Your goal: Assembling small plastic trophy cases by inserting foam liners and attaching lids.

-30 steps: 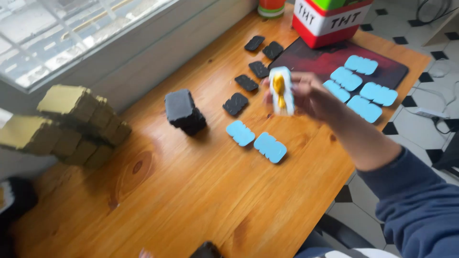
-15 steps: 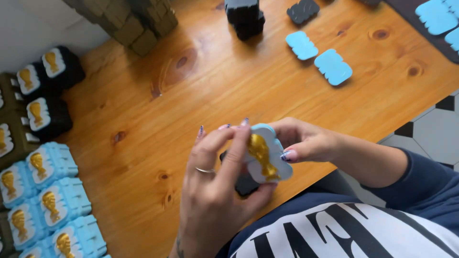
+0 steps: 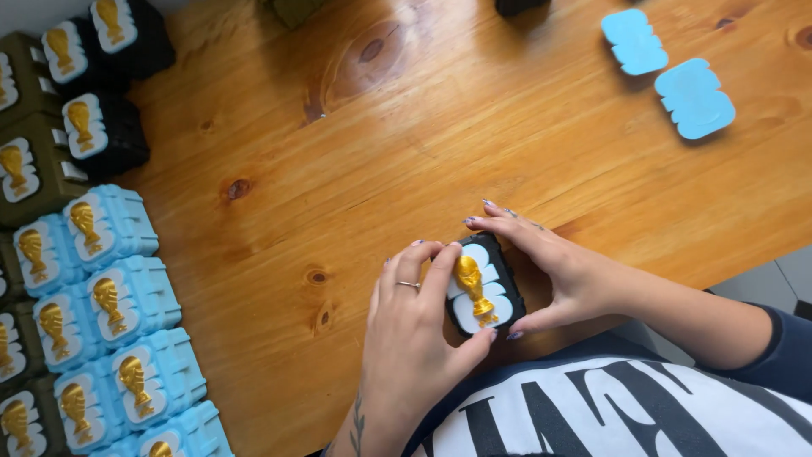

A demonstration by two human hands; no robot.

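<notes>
A small black box (image 3: 506, 286) with a white plate and a gold trophy figure on top rests on the wooden table (image 3: 406, 144) near its front edge. My left hand (image 3: 414, 330) curls around the box's left side, thumb under its near corner, index finger on the plate. My right hand (image 3: 550, 267) cups the box's right and far sides. A ring sits on my left hand.
Along the left edge stand rows of finished boxes with gold trophies: light blue ones (image 3: 127, 296) in front, black (image 3: 110, 135) and olive ones (image 3: 25, 169) behind. Two light blue lids (image 3: 668, 72) lie flat at the top right.
A second ago my right hand held the trophy piece up over the far table. Then both hands held it near my body. Now it sits on a black box on the table.
</notes>
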